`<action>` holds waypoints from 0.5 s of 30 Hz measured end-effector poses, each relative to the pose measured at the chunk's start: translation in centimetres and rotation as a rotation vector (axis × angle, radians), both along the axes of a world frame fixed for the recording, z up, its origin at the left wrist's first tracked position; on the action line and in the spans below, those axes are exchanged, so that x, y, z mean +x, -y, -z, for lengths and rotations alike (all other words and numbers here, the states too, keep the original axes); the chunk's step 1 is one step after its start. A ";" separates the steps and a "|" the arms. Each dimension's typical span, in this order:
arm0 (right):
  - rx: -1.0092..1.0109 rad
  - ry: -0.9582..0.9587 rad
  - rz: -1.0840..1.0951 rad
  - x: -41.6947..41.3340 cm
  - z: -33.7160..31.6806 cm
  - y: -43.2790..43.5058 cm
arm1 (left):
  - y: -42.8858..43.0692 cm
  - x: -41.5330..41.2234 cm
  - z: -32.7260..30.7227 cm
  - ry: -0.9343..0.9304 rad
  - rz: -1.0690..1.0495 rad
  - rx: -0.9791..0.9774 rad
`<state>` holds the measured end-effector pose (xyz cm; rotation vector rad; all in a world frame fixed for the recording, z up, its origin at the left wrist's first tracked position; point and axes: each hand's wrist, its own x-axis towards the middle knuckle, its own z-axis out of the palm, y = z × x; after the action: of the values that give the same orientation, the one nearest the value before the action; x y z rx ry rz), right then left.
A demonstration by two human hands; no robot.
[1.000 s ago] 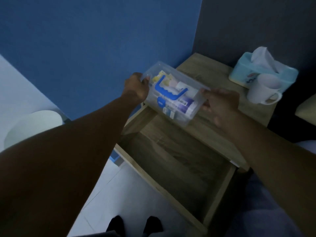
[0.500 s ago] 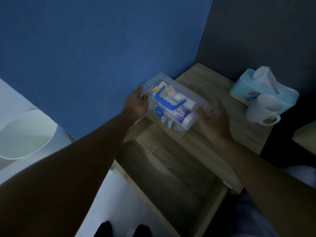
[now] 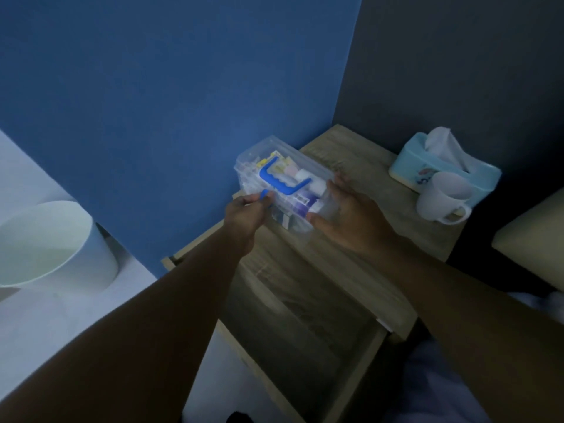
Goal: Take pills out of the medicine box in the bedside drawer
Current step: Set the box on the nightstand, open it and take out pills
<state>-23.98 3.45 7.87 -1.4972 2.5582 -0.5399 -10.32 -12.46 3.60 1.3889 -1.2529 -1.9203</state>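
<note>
On woodgrain nightstand [image 3: 360,166], clear rectangular medicine box [image 3: 280,190].

Dim light fills the room. A blue wall [image 3: 152,102] meets a dark grey wall [image 3: 457,71] behind a wooden bedside table [image 3: 360,154]. A white bin [image 3: 55,245] stands on the pale floor [image 3: 45,325].

Clear glossy plastic box [image 3: 285,181], matt wood nightstand [image 3: 366,166]
</note>
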 end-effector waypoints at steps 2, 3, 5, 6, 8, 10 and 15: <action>0.030 -0.028 0.027 0.4 0.0 0.4 | 0.1 0.1 -0.1 0.054 -0.044 -0.061; 0.049 -0.049 0.040 0.6 0.0 0.6 | 0.1 0.2 -0.2 0.099 -0.060 -0.116; 0.083 -0.099 0.063 0.8 0.1 1.0 | -0.1 0.4 -0.2 0.167 -0.067 -0.231; 0.090 -0.124 0.072 0.8 0.2 1.1 | -0.3 0.6 0.1 0.180 -0.053 -0.290; 0.085 -0.164 0.077 0.9 0.3 1.2 | -1.0 1.2 0.9 0.172 -0.014 -0.397; 0.067 -0.185 0.075 0.9 0.5 1.3 | -1.6 1.6 1.7 0.163 0.027 -0.482; 0.056 -0.188 0.095 1.0 0.2 1.6 | -1.8 1.5 1.7 0.338 0.177 -0.636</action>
<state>-23.00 1.88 7.65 -1.4794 2.7728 -0.3492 -8.79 -10.64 1.91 1.3034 -1.9824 -1.2216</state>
